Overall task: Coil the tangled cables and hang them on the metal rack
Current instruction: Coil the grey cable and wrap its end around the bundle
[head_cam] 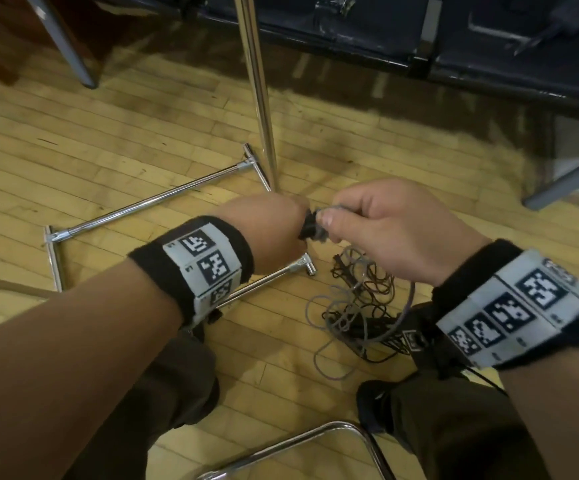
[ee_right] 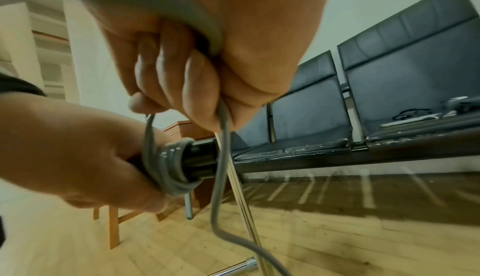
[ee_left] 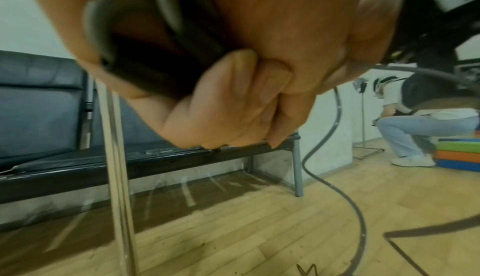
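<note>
Wood floor (head_cam: 142, 140), grey cable (ee_right: 168, 169) wound round black, possibly coiled, bundle (ee_right: 200, 160)

It looks like a waiting room or hall: a row of black padded seats (ee_right: 405, 71) on a metal frame stands against a plain white wall (ee_left: 28, 13), over a pale wood-strip floor (head_cam: 114, 140).

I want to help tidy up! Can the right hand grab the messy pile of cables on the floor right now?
Probably not yet. The right hand is busy gripping the grey cable, winding it round the black bundle that the left hand holds. The tangled pile lies uncovered below.
</note>
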Tool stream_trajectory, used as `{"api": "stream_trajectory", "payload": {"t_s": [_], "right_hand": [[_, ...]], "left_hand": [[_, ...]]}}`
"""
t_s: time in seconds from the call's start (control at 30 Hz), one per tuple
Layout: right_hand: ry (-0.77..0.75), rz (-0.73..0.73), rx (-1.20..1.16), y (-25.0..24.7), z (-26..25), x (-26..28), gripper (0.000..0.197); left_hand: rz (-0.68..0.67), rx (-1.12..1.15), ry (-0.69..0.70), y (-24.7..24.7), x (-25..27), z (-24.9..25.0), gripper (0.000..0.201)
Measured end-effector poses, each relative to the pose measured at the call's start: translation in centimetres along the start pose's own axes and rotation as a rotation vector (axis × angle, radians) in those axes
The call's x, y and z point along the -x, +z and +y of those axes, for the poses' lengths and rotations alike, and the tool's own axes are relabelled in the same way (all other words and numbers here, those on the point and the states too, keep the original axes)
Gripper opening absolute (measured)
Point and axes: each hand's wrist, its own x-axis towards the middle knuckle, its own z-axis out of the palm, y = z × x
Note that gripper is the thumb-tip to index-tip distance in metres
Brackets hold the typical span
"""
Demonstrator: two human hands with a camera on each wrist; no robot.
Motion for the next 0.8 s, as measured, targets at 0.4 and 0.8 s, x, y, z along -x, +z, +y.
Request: {"api": "stream_trajectory", "payload": {"t_s": [0.4,0.8], "right_hand": [[0.168,0.173,-0.503,-1.7,3.2,-0.2,0.049],[0.081,-0.205,0.243,3.2,-0.5,-0.1,0.031]], "left_hand": [[0.218,0.522,0.229,-1.2,1.8,2.4,0.017],[0.007,0.113,-0.183,-1.4,-0.9,-1.3,0.009]]}}
